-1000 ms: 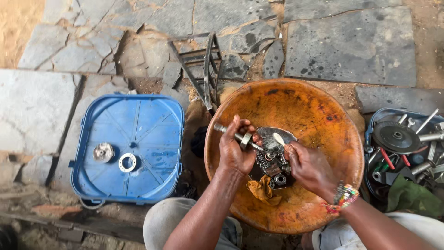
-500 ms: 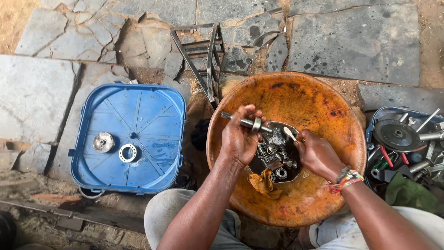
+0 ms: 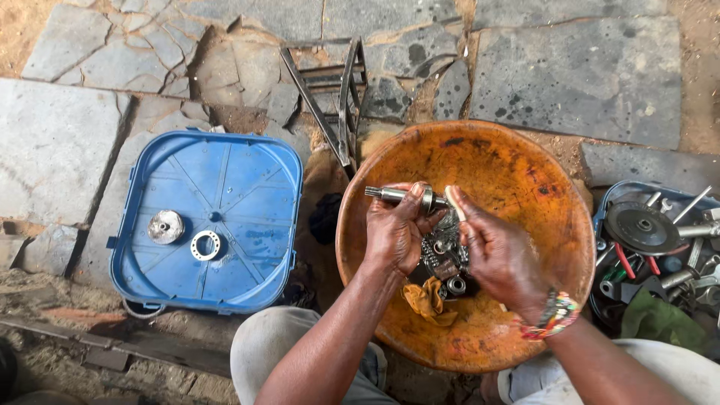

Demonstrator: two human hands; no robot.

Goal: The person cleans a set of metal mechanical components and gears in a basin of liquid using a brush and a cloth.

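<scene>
My left hand (image 3: 396, 229) grips a short metal shaft (image 3: 397, 195) with a ring-shaped collar, held level over a round orange-brown basin (image 3: 525, 180). My right hand (image 3: 496, 255) holds a small pale brush-like tool (image 3: 453, 202) whose tip touches the shaft's collar end. Below both hands, in the basin's middle, lies a pile of small dark metal parts (image 3: 442, 259) with bearings and gears. A mustard-yellow rag (image 3: 427, 298) lies beside the pile. A beaded bracelet is on my right wrist.
A blue square plastic lid (image 3: 247, 187) lies on the stone ground at the left, carrying a round metal part (image 3: 166, 226) and a metal ring (image 3: 205, 245). At the right a blue tray (image 3: 660, 240) holds tools and a dark disc. A metal frame (image 3: 337, 97) stands behind the basin.
My left hand has raised the shaft from the parts pile and turned it level. My right hand has come up with the pale tool to the shaft's collar.
</scene>
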